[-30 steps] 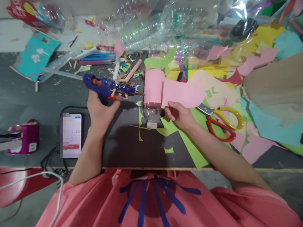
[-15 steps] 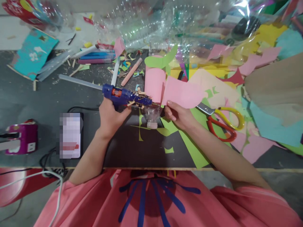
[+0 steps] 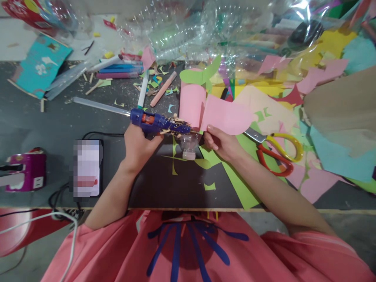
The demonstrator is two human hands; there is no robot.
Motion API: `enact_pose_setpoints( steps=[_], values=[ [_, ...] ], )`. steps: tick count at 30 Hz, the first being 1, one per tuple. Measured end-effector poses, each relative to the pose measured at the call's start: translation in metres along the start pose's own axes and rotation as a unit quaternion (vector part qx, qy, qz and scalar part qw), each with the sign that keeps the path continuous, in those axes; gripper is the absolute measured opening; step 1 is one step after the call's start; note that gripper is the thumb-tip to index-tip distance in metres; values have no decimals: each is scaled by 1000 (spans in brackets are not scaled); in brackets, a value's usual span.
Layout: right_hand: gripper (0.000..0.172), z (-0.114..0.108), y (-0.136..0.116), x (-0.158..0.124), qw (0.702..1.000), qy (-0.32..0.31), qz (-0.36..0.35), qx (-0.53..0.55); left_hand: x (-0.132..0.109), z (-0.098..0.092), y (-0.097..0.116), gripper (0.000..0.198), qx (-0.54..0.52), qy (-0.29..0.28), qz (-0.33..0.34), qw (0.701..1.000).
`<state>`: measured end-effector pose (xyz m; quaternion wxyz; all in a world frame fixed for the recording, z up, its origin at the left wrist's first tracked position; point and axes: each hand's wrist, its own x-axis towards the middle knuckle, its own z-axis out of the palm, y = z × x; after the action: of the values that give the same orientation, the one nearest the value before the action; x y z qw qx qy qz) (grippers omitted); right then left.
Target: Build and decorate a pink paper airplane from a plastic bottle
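Currently I have the hands apart, each closed on something. Left hand (image 3: 138, 143): wrapped around a blue glue gun (image 3: 158, 122), nozzle pointing right, wood bits stuck along its front. Clear glue stick (image 3: 100, 106) pokes out the back, toward far left. Right hand (image 3: 220, 143): thumb and fingers pinching the near left corner of a pink paper flap (image 3: 227, 115).

Between the hands, a clear bottle (image 3: 188, 141) lies on the dark table (image 3: 176, 196), cap toward the near edge, pink band (image 3: 192, 105) around its body. I can't tell whether band and flap are one sheet. Nozzle sits at the band's near edge, by the flap's corner; contact I can't confirm. Green leaf-shaped paper (image 3: 199, 76) on the band's far end.

Right of the flap: scissors (image 3: 277, 152), yellow and red handles, over paper scraps. Left: phone (image 3: 86, 168), screen partly blurred, then a purple box (image 3: 28, 170) at far left. Beyond the gun: white marker (image 3: 143, 89), peach marker (image 3: 163, 89). Clear plastic (image 3: 164, 35) piled along the far side.
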<state>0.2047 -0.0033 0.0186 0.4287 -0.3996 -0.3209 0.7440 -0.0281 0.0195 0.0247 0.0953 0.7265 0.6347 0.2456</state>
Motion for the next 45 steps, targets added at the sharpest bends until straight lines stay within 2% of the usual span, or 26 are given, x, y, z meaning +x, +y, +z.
enact_pose_setpoints(
  steps=[5, 17, 32, 45],
  values=[
    [50, 0, 0, 0, 1000, 6, -1, 1, 0, 0, 0, 18, 2, -21, -3, 1000],
    [50, 0, 0, -1, 1000, 3, -2, -20, 1, -1, 1, 17, 14, -33, -9, 999],
    [52, 2, -1, -1, 999, 7, -5, -35, 2, -2, -2, 15, 21, -15, 4, 1000],
    [49, 2, 0, -1, 1000, 1, -9, -22, 1, -2, -3, 17, 19, -37, -24, 999]
  ],
)
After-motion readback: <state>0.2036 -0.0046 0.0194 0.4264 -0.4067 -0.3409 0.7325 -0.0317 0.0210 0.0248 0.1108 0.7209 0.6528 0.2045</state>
